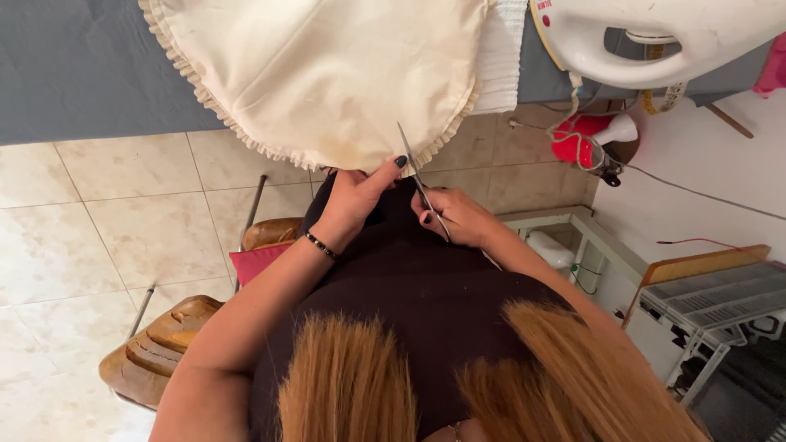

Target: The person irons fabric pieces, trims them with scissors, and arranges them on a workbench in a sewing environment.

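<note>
A round cream fabric piece [327, 74] with a ruffled trim hangs over the edge of a grey-covered table [74, 65]. My left hand [356, 192] pinches the lower ruffled edge between thumb and fingers. My right hand [458, 214] is shut on thin metal scissors [419, 180], whose blades point up at the trim just right of my left thumb. Both hands sit close together in front of my dark top.
A white iron [655, 41] rests on the table at the top right, its cord hanging down. Below it stands a red and white spray bottle [594, 139]. Wooden chairs [160, 352] stand on the tiled floor at left; a white rack [712, 303] at right.
</note>
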